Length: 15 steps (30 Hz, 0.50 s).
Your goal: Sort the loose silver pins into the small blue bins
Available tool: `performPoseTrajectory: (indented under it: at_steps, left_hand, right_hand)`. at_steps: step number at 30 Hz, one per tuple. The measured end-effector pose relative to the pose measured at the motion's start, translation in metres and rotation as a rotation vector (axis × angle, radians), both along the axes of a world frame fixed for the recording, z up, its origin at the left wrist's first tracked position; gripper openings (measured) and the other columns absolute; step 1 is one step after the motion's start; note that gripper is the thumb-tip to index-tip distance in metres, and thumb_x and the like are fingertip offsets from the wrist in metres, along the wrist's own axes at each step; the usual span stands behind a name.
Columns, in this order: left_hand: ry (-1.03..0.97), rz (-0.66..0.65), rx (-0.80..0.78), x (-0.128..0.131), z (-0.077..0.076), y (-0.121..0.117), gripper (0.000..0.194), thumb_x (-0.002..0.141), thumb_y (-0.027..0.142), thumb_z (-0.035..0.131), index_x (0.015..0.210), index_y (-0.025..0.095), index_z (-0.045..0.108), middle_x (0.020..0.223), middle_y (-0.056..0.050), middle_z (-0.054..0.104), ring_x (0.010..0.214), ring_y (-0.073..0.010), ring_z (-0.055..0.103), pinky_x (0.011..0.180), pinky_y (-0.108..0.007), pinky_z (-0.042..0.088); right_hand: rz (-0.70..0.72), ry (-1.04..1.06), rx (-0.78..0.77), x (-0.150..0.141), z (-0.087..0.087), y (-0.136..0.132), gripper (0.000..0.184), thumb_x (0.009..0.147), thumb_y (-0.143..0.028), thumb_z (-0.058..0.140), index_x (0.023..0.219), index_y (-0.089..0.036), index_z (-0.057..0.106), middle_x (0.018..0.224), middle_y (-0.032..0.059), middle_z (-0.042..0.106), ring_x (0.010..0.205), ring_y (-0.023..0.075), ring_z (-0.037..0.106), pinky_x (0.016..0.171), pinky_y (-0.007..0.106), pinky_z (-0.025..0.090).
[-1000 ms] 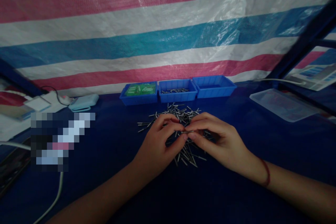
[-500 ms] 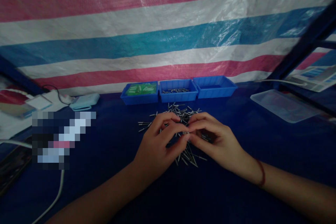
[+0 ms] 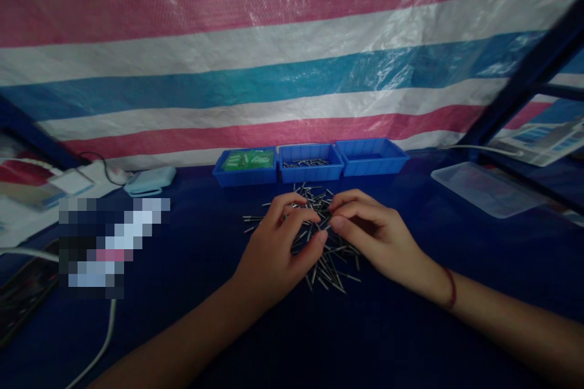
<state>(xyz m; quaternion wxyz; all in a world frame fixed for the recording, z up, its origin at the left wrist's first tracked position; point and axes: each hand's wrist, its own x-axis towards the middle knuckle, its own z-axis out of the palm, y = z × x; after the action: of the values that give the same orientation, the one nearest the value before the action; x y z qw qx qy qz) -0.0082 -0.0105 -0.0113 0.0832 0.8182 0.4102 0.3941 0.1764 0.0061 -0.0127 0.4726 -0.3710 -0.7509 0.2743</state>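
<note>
A loose pile of thin metal pins [image 3: 331, 267], part dark and part bright like blind rivets, is spread on the dark blue table under both hands. Over the pile's left side, my left hand [image 3: 278, 249] has its thumb and index finger apart, with nothing held between them. My right hand [image 3: 378, 228] is closed over the right side, thumb and fingertips pinched together. From that pinch a small metal pin [image 3: 326, 228] pokes out toward the left hand; its other end is hidden by the fingers.
Behind the pile stand three blue bins: one with green packets [image 3: 249, 160], one with metal pins [image 3: 306, 163], and another blue bin [image 3: 371, 158]. A translucent plastic lid [image 3: 488, 188] lies at right. Left are a light blue case [image 3: 149, 181], a phone [image 3: 27, 298] and a white cable [image 3: 107, 340].
My left thumb and index finger have parted from the small piece both hands were pinching. My right hand keeps its pinch. The view has tilted slightly upward.
</note>
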Motion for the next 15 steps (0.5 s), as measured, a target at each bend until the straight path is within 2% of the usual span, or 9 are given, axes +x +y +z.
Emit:
performPoseTrajectory:
  at_steps: [3,8,12,15]
  left_hand:
    - [0.025,0.038,-0.042,-0.006,-0.001,0.008,0.021,0.085,0.026,0.053,0.106,0.019,0.052,0.115,-0.009,0.048,0.096,-0.0189,0.057,0.089,-0.039,0.046]
    - [0.065,0.083,-0.041,-0.019,-0.005,0.022,0.019,0.087,0.024,0.050,0.105,0.018,0.054,0.114,-0.008,0.048,0.093,-0.0174,0.057,0.089,-0.039,0.046]
    - [0.096,0.082,-0.018,-0.024,-0.008,0.026,0.017,0.087,0.023,0.050,0.102,0.018,0.055,0.111,-0.008,0.050,0.095,-0.0186,0.057,0.090,-0.040,0.045]
    - [0.115,0.059,-0.016,-0.025,-0.010,0.027,0.017,0.087,0.022,0.050,0.102,0.019,0.055,0.111,-0.008,0.050,0.095,-0.0183,0.056,0.089,-0.040,0.046]
  right_hand:
    - [-0.142,-0.069,0.135,-0.001,0.013,0.027,0.015,0.082,-0.027,0.058,0.070,-0.021,0.063,0.085,0.0032,0.060,0.082,0.0163,0.058,0.068,0.031,0.047]
    - [-0.307,-0.167,0.320,-0.014,0.031,0.092,0.021,0.083,-0.031,0.055,0.070,-0.018,0.065,0.078,0.0051,0.059,0.077,0.0181,0.057,0.068,0.033,0.046]
    - [-0.313,-0.352,0.330,-0.031,0.028,0.127,0.023,0.083,-0.032,0.055,0.078,-0.015,0.069,0.082,0.0094,0.061,0.075,0.0192,0.056,0.073,0.036,0.045]
    - [-0.305,-0.387,0.305,-0.037,0.022,0.128,0.026,0.085,-0.033,0.052,0.078,-0.015,0.070,0.077,0.0093,0.061,0.073,0.0196,0.056,0.073,0.037,0.045]
